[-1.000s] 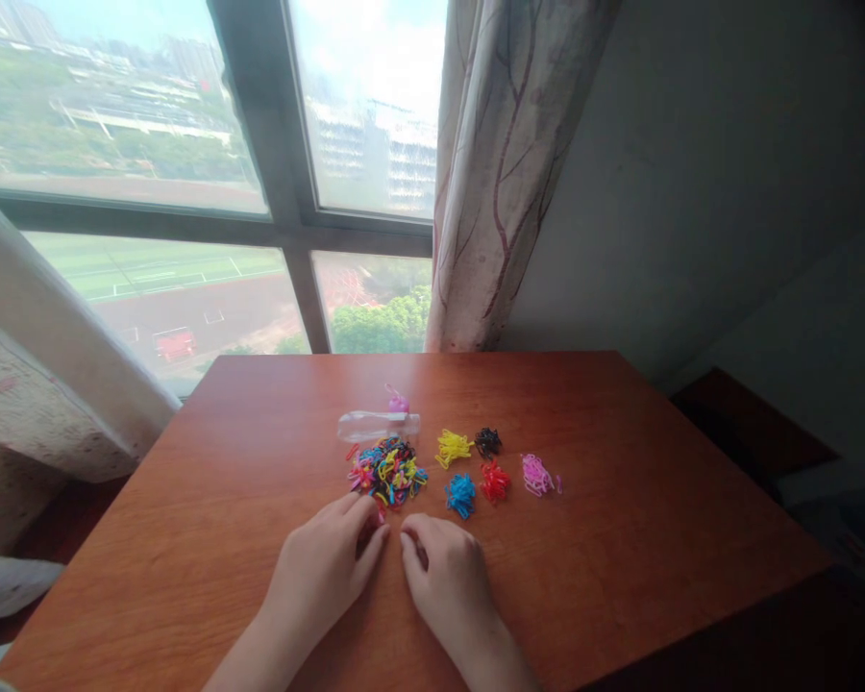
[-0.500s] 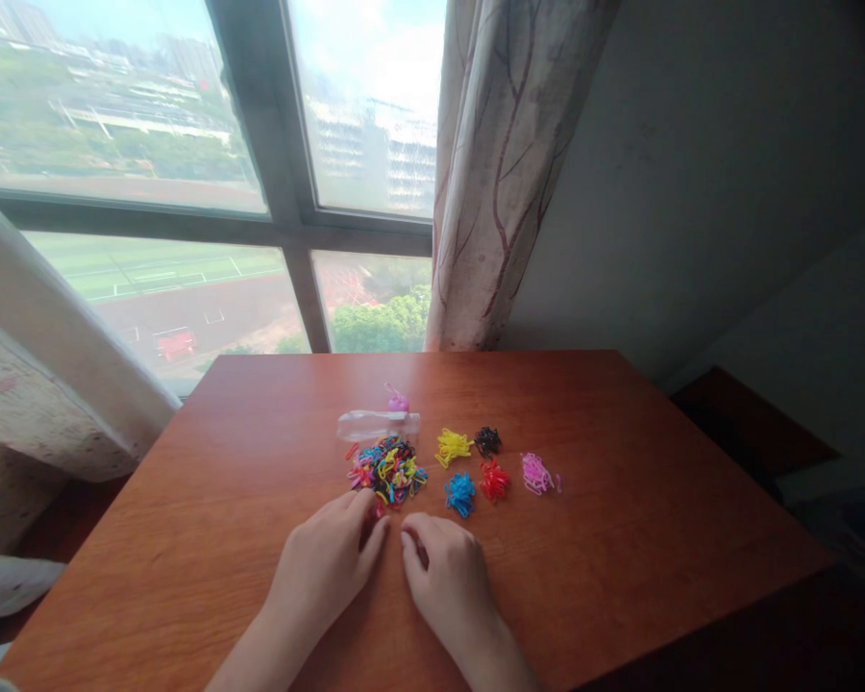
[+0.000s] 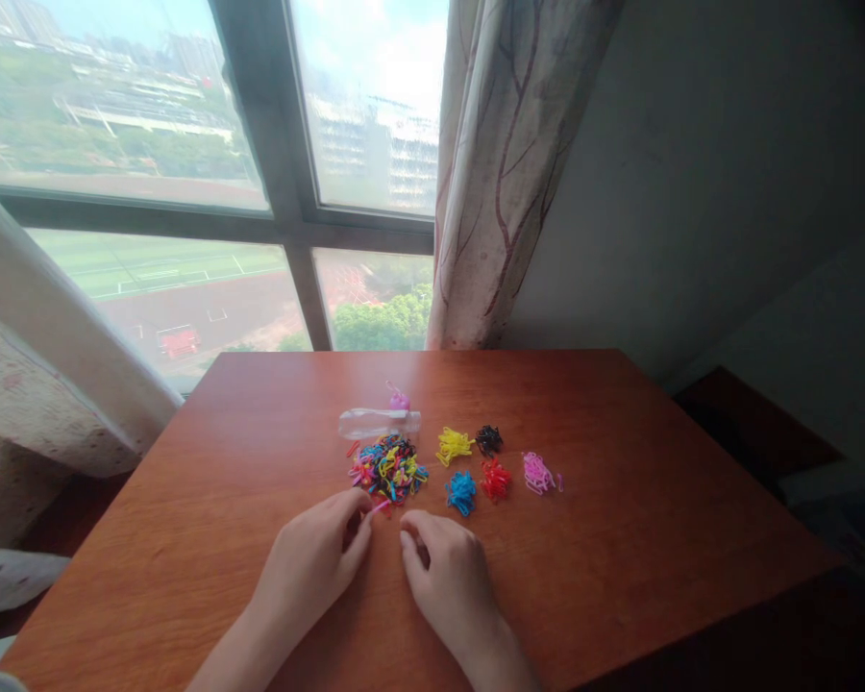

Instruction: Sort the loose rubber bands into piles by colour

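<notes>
Just in front of a mixed pile of coloured rubber bands (image 3: 389,467), my left hand (image 3: 326,540) pinches a pink rubber band (image 3: 381,506) between thumb and forefinger. My right hand (image 3: 443,553) rests on the table to the right, its fingers curled and thumb against the forefinger; whatever lies between them is hidden. Beyond it are single-colour heaps: blue bands (image 3: 460,493), red bands (image 3: 495,479), yellow bands (image 3: 454,446), black bands (image 3: 488,440) and pink bands (image 3: 538,474).
A clear plastic bottle (image 3: 379,423) lies on its side behind the mixed pile, with a small purple object (image 3: 399,399) behind it. The wooden table (image 3: 620,538) stands against a window (image 3: 360,298) with a curtain (image 3: 486,192).
My left hand has drawn slightly back and left from the mixed pile, and a pink rubber band now shows in its fingertips. The right hand has hardly moved.
</notes>
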The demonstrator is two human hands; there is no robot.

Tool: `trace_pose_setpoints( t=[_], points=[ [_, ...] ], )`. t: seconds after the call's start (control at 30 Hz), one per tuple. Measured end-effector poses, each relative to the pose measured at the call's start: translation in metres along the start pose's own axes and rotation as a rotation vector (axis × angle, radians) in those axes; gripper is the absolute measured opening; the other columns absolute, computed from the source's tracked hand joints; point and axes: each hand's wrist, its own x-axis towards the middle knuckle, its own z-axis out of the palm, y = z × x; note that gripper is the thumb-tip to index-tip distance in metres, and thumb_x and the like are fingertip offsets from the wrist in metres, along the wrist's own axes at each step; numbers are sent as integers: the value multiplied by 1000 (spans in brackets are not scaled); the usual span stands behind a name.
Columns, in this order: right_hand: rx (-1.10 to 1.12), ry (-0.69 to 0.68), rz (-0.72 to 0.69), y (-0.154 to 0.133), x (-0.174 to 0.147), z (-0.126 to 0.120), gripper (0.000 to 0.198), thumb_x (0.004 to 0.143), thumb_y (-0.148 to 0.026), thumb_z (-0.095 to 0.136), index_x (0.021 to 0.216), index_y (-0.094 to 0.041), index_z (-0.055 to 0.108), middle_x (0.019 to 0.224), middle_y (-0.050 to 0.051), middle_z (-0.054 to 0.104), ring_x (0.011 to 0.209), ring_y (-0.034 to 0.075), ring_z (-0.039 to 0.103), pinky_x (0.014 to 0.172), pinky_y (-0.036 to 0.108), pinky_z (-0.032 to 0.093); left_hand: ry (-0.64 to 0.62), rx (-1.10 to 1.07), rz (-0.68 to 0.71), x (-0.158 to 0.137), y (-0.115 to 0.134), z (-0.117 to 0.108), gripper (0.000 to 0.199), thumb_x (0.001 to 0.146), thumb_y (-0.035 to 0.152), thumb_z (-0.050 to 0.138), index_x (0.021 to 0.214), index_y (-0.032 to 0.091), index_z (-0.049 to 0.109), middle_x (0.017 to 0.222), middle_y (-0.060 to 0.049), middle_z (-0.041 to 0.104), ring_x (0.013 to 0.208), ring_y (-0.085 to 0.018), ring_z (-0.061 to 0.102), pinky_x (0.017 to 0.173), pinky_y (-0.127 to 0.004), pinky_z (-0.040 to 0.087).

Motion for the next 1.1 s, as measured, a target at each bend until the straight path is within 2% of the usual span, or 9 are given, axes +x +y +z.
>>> trace_pose_setpoints(
  t=[0.13, 0.3, 0.43, 0.53, 0.67, 0.8, 0.93, 1.1],
  points=[
    [47, 8, 24, 1, 0, -2, 23, 89, -16, 55, 109, -22, 63, 77, -1, 68, 68, 17, 63, 65, 24, 39, -37, -66, 98, 0, 2, 3, 16, 92, 26, 43, 90, 23, 59, 80, -1, 68, 72, -16, 63, 65, -24, 43],
    [101, 47, -9, 0, -1, -1, 15, 92, -17, 51, 91, -23, 65, 78, 0, 69, 72, 17, 65, 67, 24, 41, -56, -81, 145, -1, 3, 5, 14, 90, 23, 45, 87, 24, 59, 78, 0, 66, 70, -15, 62, 63, -23, 43],
    [144, 104, 1, 3, -1, -6, 18, 94, -21, 49, 89, -23, 66, 75, 0, 69, 68, 16, 64, 65, 23, 43, -42, -96, 140, -1, -1, 4, 16, 92, 24, 43, 92, 24, 59, 79, 0, 68, 69, -15, 63, 63, -22, 44],
    [141, 206, 49, 22, -1, -24, 23, 96, -29, 48, 90, -22, 68, 73, 2, 69, 63, 15, 64, 62, 22, 44, -33, -62, 120, 0, -4, 3, 19, 93, 26, 41, 96, 25, 60, 83, -1, 69, 73, -16, 64, 63, -23, 44],
    [1, 410, 207, 72, -3, -63, 29, 94, -43, 52, 90, -21, 71, 72, 4, 71, 60, 16, 66, 61, 23, 47, -61, -10, 92, 1, -6, 2, 21, 94, 27, 39, 94, 25, 61, 89, -1, 70, 79, -17, 66, 68, -25, 44],
    [-192, 471, 329, 117, -9, -94, 40, 91, -52, 48, 88, -20, 72, 68, 5, 70, 59, 19, 66, 57, 26, 44, -80, 25, 83, 2, -3, 0, 23, 94, 27, 38, 91, 25, 61, 89, -2, 70, 79, -18, 66, 69, -26, 45],
    [-238, 447, 367, 134, -12, -100, 45, 91, -56, 45, 90, -20, 72, 72, 8, 71, 61, 20, 66, 57, 27, 43, -62, 20, 83, 3, -2, 0, 23, 94, 29, 40, 91, 26, 62, 89, -2, 70, 80, -18, 66, 68, -25, 45],
    [-216, 417, 371, 134, -11, -96, 46, 92, -56, 43, 91, -20, 72, 71, 9, 71, 62, 22, 67, 57, 28, 44, -71, 11, 81, 3, -3, 0, 22, 94, 29, 40, 91, 26, 62, 91, -2, 71, 81, -18, 67, 69, -25, 46]
  ],
)
